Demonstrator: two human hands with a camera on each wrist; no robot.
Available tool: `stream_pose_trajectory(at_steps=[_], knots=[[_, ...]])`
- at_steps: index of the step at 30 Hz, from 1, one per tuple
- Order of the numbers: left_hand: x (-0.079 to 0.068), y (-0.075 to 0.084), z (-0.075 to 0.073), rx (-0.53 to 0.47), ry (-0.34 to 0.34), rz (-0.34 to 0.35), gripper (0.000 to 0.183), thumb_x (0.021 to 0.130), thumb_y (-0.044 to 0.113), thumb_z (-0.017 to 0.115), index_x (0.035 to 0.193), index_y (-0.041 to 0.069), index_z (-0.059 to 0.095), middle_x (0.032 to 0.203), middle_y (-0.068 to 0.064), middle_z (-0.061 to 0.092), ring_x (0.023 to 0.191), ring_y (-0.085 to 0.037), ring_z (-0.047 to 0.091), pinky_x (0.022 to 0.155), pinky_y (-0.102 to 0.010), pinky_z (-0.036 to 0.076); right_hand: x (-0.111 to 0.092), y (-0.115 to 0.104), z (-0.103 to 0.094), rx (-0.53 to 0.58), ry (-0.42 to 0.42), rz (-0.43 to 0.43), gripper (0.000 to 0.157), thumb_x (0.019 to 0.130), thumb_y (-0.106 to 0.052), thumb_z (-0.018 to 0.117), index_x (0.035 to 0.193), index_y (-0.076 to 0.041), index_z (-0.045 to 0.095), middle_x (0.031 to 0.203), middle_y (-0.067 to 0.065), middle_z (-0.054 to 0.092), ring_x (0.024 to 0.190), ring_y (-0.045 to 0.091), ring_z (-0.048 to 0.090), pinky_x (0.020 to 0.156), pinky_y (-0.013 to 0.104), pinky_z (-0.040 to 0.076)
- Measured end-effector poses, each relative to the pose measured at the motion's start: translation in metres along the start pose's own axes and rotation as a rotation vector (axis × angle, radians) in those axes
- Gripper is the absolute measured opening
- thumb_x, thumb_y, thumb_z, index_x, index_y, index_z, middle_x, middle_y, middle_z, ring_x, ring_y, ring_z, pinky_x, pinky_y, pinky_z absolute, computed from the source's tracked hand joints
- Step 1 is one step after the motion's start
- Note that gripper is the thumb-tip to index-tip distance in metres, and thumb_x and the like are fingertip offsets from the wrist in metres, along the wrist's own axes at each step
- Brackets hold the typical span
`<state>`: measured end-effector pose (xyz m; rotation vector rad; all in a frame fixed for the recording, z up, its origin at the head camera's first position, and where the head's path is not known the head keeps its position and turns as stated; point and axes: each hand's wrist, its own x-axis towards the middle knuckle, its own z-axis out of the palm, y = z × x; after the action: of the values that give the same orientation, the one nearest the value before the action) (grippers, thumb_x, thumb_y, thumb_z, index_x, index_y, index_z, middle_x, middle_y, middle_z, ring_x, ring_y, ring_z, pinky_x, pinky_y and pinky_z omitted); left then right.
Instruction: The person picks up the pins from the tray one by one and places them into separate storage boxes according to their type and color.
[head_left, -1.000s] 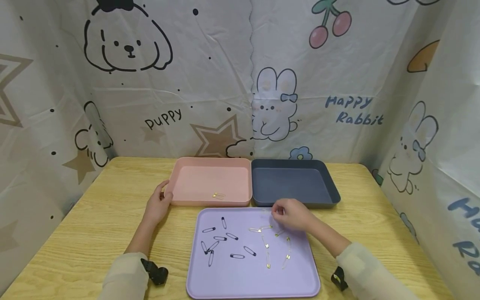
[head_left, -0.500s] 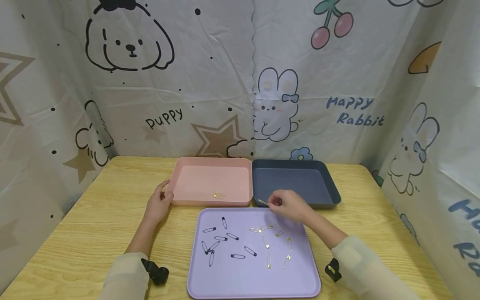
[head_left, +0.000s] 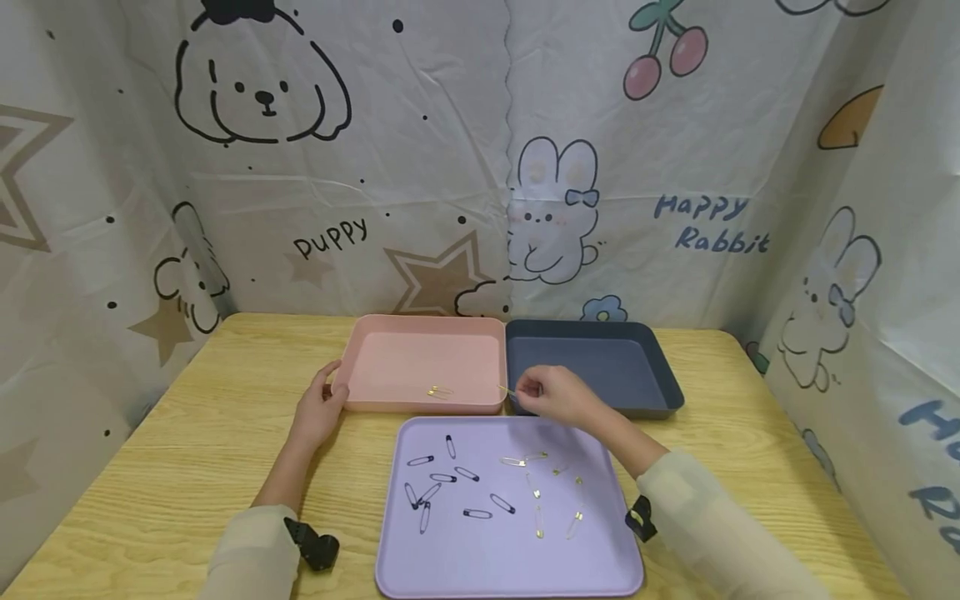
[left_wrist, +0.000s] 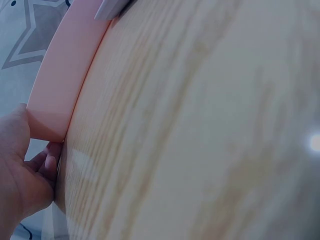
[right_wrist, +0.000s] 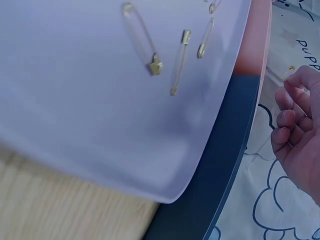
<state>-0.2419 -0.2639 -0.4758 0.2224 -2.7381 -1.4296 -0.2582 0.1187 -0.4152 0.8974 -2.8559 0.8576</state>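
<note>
My right hand [head_left: 558, 395] pinches a gold safety pin [head_left: 506, 389] between thumb and fingertips, above the seam where the two back trays meet. In the right wrist view only the gold head of that pin [right_wrist: 291, 68] shows clearly. My left hand [head_left: 316, 414] grips the near left corner of the pink tray [head_left: 420, 354], its thumb against the wall. A few gold safety pins [head_left: 439, 392] lie inside the pink tray. On the lavender tray [head_left: 502, 567], several black safety pins [head_left: 477, 514] lie to the left and several gold safety pins [head_left: 539, 523] to the right.
A dark blue tray [head_left: 600, 358] stands beside the pink one, right of it. All the trays sit on a wooden table [head_left: 285, 342]. A printed curtain [head_left: 420, 183] hangs behind the table and at both sides.
My right hand has lifted a gold safety pin from the lavender tray's far edge and carried it up and left, towards the pink tray. My left hand stays at the pink tray's corner.
</note>
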Motion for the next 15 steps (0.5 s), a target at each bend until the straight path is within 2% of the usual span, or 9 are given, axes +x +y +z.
stream_pose_trajectory(at_steps=[8, 15], knots=[[-0.002, 0.001, 0.001, 0.004, -0.003, -0.007, 0.053, 0.098, 0.03, 0.035, 0.148, 0.016, 0.025, 0.114, -0.017, 0.049, 0.091, -0.021, 0.044, 0.072, -0.028, 0.038, 0.014, -0.005, 0.003, -0.008, -0.012, -0.006, 0.008, 0.085, -0.017, 0.061, 0.081, -0.012, 0.065, 0.07, -0.004, 0.058, 0.062, 0.006, 0.047, 0.059, 0.022, 0.041], [-0.001, 0.002, 0.0, 0.002, -0.002, -0.007, 0.054, 0.098, 0.03, 0.036, 0.148, 0.016, 0.025, 0.116, -0.018, 0.049, 0.094, -0.023, 0.045, 0.074, -0.029, 0.038, 0.028, -0.01, 0.009, -0.032, -0.028, 0.027, 0.007, 0.085, -0.016, 0.06, 0.08, -0.013, 0.064, 0.069, -0.004, 0.056, 0.062, 0.008, 0.047, 0.058, 0.021, 0.04]])
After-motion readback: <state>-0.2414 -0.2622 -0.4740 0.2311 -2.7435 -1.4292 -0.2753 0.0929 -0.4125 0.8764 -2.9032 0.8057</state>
